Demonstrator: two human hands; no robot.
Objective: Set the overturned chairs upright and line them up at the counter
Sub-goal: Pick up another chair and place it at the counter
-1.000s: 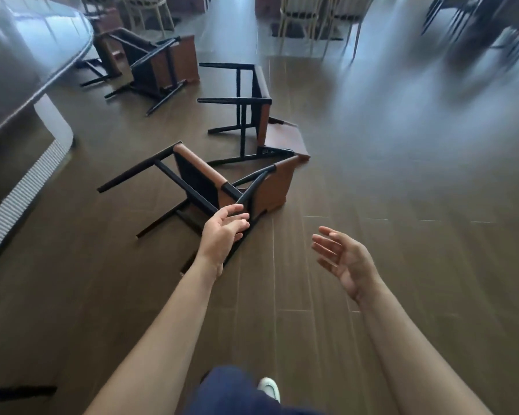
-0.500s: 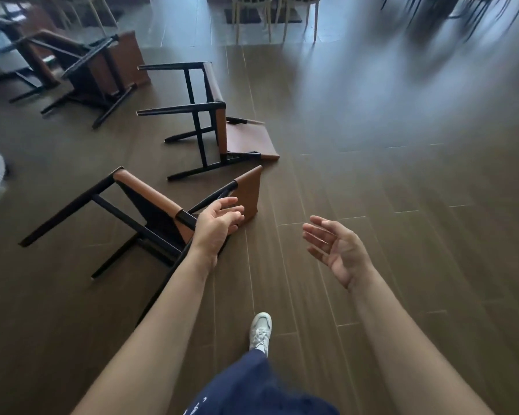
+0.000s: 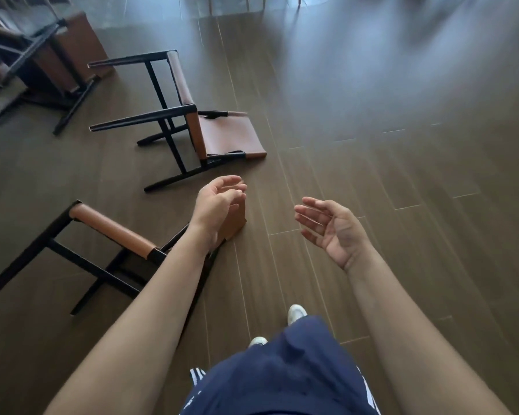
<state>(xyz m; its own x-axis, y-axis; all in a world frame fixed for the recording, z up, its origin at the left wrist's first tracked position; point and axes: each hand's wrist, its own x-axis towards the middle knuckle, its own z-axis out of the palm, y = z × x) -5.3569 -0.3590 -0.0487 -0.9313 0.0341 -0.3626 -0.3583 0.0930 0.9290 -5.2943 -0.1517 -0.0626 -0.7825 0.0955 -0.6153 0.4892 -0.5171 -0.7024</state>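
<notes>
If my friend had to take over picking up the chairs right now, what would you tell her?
Hands: the left hand is loosely curled and empty over the nearest chair; I cannot tell if it touches. The right hand is open and empty above the floor.
Chairs: the nearest chair, the middle chair and the far chair all lie tipped over.
Done: none is upright yet.
Left: stand up all three and line them up at the counter, which is out of view.

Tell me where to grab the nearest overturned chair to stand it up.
Grip the chair's brown backrest, coming from its right, where the left hand hovers. Its legs point left, away from that end, so lifting the backrest should probably swing it onto its feet.
</notes>
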